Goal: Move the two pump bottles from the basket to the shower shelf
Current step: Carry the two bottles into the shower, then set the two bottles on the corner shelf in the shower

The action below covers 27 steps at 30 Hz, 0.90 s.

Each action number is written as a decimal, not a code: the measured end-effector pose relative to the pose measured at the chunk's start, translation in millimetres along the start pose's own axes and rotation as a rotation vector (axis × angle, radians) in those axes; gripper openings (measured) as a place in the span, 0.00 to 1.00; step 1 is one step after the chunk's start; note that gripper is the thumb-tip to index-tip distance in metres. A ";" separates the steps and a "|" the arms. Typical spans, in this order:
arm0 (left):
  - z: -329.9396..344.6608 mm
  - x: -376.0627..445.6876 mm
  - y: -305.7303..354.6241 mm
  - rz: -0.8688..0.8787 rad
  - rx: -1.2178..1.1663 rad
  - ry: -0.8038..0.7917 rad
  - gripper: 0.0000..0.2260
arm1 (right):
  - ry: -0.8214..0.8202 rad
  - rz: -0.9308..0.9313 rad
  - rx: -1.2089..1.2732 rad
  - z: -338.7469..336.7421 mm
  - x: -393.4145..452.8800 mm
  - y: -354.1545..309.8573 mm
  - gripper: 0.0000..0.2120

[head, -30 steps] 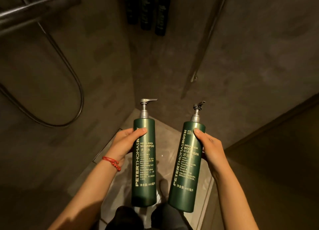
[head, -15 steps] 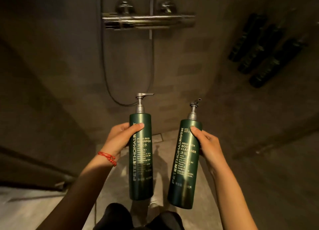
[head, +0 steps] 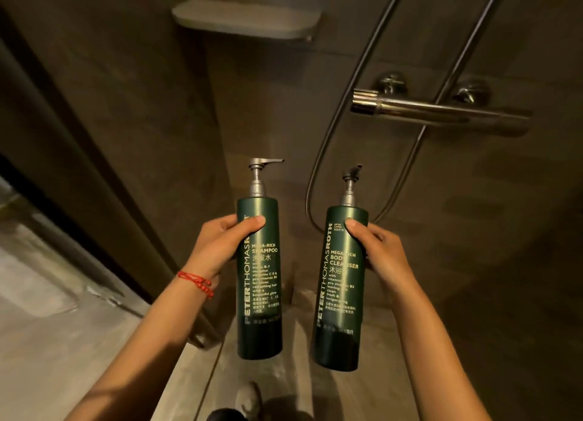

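Note:
I hold two tall dark green pump bottles upright in front of me. My left hand [head: 217, 247] grips the shampoo bottle [head: 260, 310] near its top, its silver pump pointing right. My right hand [head: 380, 253] grips the body cleanser bottle [head: 339, 326] the same way. A grey corner shower shelf [head: 246, 19] sits high on the wall, above and beyond the left bottle, with nothing on it. The basket is out of view.
A chrome shower mixer bar [head: 441, 111] juts from the wall at upper right, with a hose [head: 321, 168] looping down behind the right bottle. A dark door frame [head: 79, 155] runs along the left. My shoe [head: 249, 398] shows on the tiled floor below.
The view has swung left: the mixer bar slid from top centre to the right, the wall-mounted bottles left the view, and the corner shelf came into sight. Both hands keep the same grip.

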<state>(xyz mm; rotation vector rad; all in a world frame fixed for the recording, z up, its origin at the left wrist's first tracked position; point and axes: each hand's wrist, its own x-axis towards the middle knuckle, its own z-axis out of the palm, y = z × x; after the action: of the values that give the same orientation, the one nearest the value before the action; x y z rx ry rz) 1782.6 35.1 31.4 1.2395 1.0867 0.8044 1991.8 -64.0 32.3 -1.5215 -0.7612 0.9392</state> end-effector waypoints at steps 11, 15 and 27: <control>-28.8 51.8 96.4 0.296 -0.055 -0.097 0.12 | 0.011 -0.305 -0.016 32.5 55.5 -101.1 0.14; -29.4 66.1 134.0 0.433 -0.083 -0.128 0.05 | 0.046 -0.394 -0.012 35.3 68.8 -133.5 0.18; -28.3 109.8 235.4 0.599 -0.062 -0.045 0.19 | 0.016 -0.663 -0.020 41.2 127.5 -245.7 0.18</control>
<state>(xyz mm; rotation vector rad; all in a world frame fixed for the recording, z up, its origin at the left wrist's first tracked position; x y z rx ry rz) 1809.5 189.0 240.8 1.5449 0.6430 1.2411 2023.5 104.2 253.8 -1.1652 -1.1676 0.4192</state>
